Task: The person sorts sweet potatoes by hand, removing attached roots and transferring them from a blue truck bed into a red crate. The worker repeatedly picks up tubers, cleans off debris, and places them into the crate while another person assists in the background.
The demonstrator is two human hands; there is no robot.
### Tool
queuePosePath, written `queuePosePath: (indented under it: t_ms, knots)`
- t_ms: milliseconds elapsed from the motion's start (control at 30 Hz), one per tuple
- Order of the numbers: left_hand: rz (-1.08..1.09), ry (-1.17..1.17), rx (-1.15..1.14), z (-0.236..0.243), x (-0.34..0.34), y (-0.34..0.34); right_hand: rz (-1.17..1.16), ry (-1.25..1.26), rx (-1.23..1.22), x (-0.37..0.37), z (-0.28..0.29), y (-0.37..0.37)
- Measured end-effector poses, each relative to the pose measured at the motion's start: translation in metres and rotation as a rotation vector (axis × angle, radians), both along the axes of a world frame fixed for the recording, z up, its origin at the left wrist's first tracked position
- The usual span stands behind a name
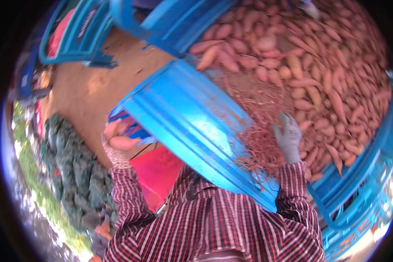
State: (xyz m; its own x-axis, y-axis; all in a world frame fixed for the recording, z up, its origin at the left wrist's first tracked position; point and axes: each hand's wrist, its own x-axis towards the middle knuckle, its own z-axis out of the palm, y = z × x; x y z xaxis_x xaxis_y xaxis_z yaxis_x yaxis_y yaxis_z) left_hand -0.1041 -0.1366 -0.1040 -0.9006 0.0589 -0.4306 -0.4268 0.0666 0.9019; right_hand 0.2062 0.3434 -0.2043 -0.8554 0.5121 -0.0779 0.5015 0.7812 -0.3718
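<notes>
My left hand (pixel 116 156), in a pale mottled glove, is closed round reddish sweet potatoes (pixel 124 143) beside a small blue container (pixel 137 132). More sweet potatoes show in that container; its far part is hidden behind the board. On the right, my right hand (pixel 289 137) wears a grey glove, its fingers apart. It lies over a tangle of thin reddish roots (pixel 262 142), at the edge of a large heap of sweet potatoes (pixel 336 91). Between my hands a bright blue ribbed plastic panel (pixel 183 118) slopes down toward me, with roots and dirt along its right side.
Blue plastic crates stand at the far left (pixel 89 28), top middle (pixel 174 26) and right (pixel 358 196). A red surface (pixel 155 170) shows beside my left forearm. Dark green filled sacks (pixel 72 153) are piled at left on brown ground (pixel 96 83). Another person (pixel 100 229) is at lower left.
</notes>
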Motion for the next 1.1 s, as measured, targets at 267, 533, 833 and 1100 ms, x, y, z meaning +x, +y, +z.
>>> queuePosePath:
  t_ms: [267,533,833,1100]
  knots:
    - [0.649,-0.031,-0.111,-0.040,0.007,-0.014,0.049,0.096,-0.004,-0.039,0.008,0.010]
    - [-0.187,0.424,-0.387,0.032,0.086,0.139,0.229,-0.146,-0.017,-0.221,-0.025,0.001]
    - [-0.522,-0.049,0.039,0.004,0.124,0.205,-0.090,0.313,-0.739,-0.219,-0.099,-0.034]
    - [-0.413,-0.417,0.324,-0.051,0.086,0.252,-0.320,0.507,-1.998,-0.108,-0.028,-0.026]
